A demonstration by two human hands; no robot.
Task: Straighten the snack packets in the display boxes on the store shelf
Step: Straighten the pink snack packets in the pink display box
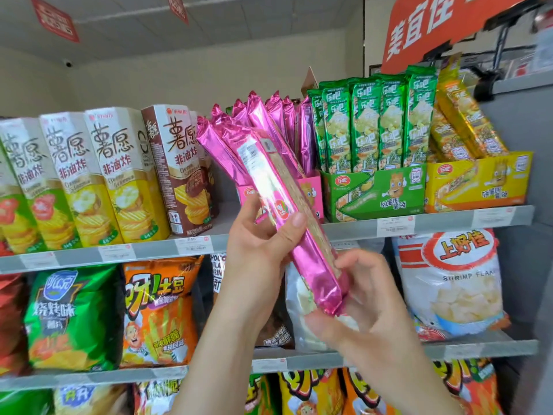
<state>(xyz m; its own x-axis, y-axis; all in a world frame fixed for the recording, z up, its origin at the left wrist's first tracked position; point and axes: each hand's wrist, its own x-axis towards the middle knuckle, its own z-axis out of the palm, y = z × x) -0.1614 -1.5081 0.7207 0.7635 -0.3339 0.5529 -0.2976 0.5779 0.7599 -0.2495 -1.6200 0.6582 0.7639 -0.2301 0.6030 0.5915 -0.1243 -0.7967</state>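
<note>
Pink foil packets, a bundle of several, are off the shelf and in both hands, in front of the top shelf. The bundle is tilted: top end up-left, bottom end down-right.

Left hand grips the bundle mid-length, thumb across the front, fingers behind. Right hand is curled round the bottom end, cupping it; it's a bit blurred, so I can't tell the exact finger placement.

Behind the bundle is the pink display box, with more pink packets standing in it, leaning and fanned out unevenly.

Just right of it is the green display box; its green packets are upright and tight together. Next right is the yellow display box, where the yellow packets lean left.

Left of the pink box is a row of tall chip cartons, touching side by side. All of it sits on the grey shelf, which has price tags along the edge.

The shelf below holds a white shrimp flakes bag, an orange snack bag and a green chip bag.
</note>
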